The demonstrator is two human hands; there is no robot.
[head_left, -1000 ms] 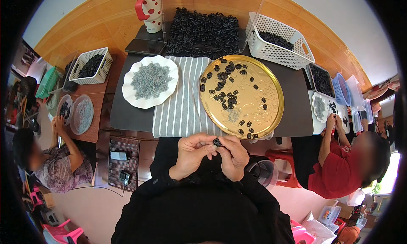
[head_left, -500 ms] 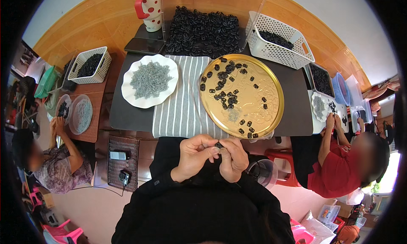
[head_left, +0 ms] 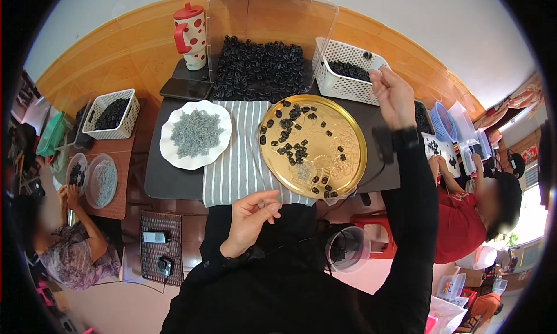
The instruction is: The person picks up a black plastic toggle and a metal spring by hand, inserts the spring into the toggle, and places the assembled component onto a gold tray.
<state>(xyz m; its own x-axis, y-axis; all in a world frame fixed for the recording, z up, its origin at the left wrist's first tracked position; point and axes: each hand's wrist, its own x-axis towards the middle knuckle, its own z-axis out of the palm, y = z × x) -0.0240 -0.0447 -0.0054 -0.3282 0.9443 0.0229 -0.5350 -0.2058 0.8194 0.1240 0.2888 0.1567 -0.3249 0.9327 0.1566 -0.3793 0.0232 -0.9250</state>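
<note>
My left hand (head_left: 246, 224) is over my lap, just in front of the striped cloth (head_left: 232, 183). Its thumb and fingers curl together, and anything between them is too small to make out. My right hand (head_left: 395, 99) reaches out to the near right corner of a white perforated basket (head_left: 348, 92), fingers loosely spread with nothing seen in them. A small black plastic piece (head_left: 367, 55) shows against the basket's far inner wall, apart from the fingertips. Black pieces (head_left: 347, 70) fill the basket bottom. Scattered black parts (head_left: 297, 154) lie on the round gold tray (head_left: 361, 160).
A scalloped white plate (head_left: 168, 148) holds a heap of small grey metal pieces (head_left: 198, 131). Behind it stand a phone (head_left: 185, 89), a red-dotted tumbler (head_left: 195, 41) and a clear bin of black parts (head_left: 261, 67). Co-workers sit left (head_left: 81, 247) and right (head_left: 464, 229).
My hands have parted from in front of the tray. The right has moved far and right to the basket and released a black piece; the left stays near my lap. The view has shifted.
</note>
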